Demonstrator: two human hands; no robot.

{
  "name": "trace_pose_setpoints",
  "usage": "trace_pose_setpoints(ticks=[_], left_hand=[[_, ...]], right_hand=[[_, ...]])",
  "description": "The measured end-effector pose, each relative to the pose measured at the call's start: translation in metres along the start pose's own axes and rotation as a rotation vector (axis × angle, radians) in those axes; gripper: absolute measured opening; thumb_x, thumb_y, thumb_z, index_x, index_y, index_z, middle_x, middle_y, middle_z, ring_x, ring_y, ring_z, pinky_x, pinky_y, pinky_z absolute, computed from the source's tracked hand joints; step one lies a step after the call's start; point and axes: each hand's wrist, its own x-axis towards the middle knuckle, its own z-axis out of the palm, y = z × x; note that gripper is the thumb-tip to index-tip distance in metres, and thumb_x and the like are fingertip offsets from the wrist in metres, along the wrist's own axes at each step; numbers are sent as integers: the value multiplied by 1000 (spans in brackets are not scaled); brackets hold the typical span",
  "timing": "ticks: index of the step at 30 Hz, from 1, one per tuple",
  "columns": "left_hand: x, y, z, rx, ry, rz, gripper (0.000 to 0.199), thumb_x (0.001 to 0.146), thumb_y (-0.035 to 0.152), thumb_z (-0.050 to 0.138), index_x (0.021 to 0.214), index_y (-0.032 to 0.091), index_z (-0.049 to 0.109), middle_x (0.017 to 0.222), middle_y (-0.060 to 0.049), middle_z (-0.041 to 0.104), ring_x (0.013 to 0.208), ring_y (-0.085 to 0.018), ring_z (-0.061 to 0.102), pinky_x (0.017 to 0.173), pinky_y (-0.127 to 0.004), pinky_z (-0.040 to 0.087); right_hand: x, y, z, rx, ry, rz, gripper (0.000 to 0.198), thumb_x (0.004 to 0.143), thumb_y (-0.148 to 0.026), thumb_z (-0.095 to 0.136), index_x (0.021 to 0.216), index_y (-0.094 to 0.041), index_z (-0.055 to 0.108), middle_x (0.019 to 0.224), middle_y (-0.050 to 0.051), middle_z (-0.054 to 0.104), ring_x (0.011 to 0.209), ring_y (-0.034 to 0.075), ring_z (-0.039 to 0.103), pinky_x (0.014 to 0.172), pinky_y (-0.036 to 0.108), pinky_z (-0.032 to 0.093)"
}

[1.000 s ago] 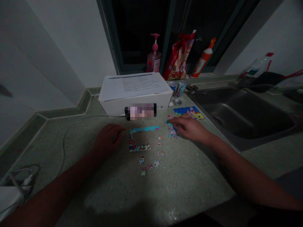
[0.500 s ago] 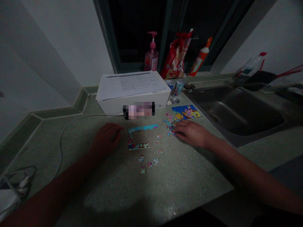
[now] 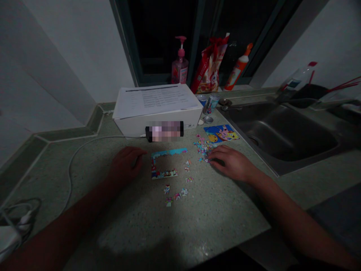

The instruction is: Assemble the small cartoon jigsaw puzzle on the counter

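Note:
A partly joined jigsaw puzzle (image 3: 169, 152) lies on the counter, its top, left and bottom borders forming a frame around bare counter. My left hand (image 3: 126, 162) rests just left of it, fingers loosely bent, thumb apart, holding nothing. To the right, my right hand (image 3: 229, 162) reaches into a pile of loose puzzle pieces (image 3: 201, 146). Its fingertips touch the pile's near edge, with a gap between thumb and fingers; no held piece can be made out. Several separate puzzle pieces (image 3: 184, 192) lie below and right of the frame. Behind the pile is a colourful cartoon picture card (image 3: 221, 133).
A white box (image 3: 158, 126) with a printed sheet stands behind, a phone (image 3: 165, 131) leaning on it. A white cable (image 3: 70, 169) crosses the left. Cans (image 3: 211, 104), a pink pump bottle (image 3: 179, 69) and a red bag (image 3: 210, 67) stand behind; a steel sink (image 3: 284, 131) is right.
My right hand has shifted slightly right at the pile, and its thumb has opened away from the fingers. My left hand stays beside the puzzle. The view has moved slightly.

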Motion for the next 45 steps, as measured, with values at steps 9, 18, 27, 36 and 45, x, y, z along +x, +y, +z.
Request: trace_pose_setpoints(ticks=[9, 18, 27, 36, 45], left_hand=[[1, 1, -1, -18, -8, -17, 25, 101, 26, 53, 107, 29, 76, 107, -6, 82, 101, -28, 78, 95, -47, 66], [1, -1, 1, -10, 6, 6, 25, 100, 26, 53, 108, 28, 77, 106, -7, 82, 99, -30, 78, 93, -48, 66], [0, -2, 0, -16, 5, 6, 26, 100, 24, 54, 109, 32, 77, 106, -5, 82, 100, -27, 78, 94, -47, 66], [1, 3, -3, 38, -66, -32, 29, 101, 24, 50, 111, 23, 77, 111, -8, 82, 105, -27, 77, 100, -44, 64], [1, 1, -3, 28, -75, -38, 28, 101, 24, 50, 110, 24, 77, 111, -8, 82, 104, -28, 77, 99, -46, 64]], right_hand=[[-6, 10, -3, 10, -7, -25, 15, 99, -22, 62, 93, -26, 75, 110, 11, 79, 108, 31, 74, 100, 51, 60], [-7, 17, -7, -13, 49, -50, 27, 102, -21, 57, 114, -24, 81, 117, 12, 78, 113, 29, 73, 104, 50, 59], [-8, 14, -9, -53, -15, -51, 31, 92, -7, 53, 101, -21, 79, 114, 12, 79, 113, 28, 73, 104, 45, 59], [-6, 31, -2, -170, 82, 21, 28, 103, -23, 56, 116, -20, 81, 120, 14, 82, 121, 34, 75, 111, 56, 59], [-6, 29, -8, -158, 4, 59, 27, 103, -25, 55, 105, -22, 82, 109, 13, 83, 110, 35, 77, 103, 54, 62]])
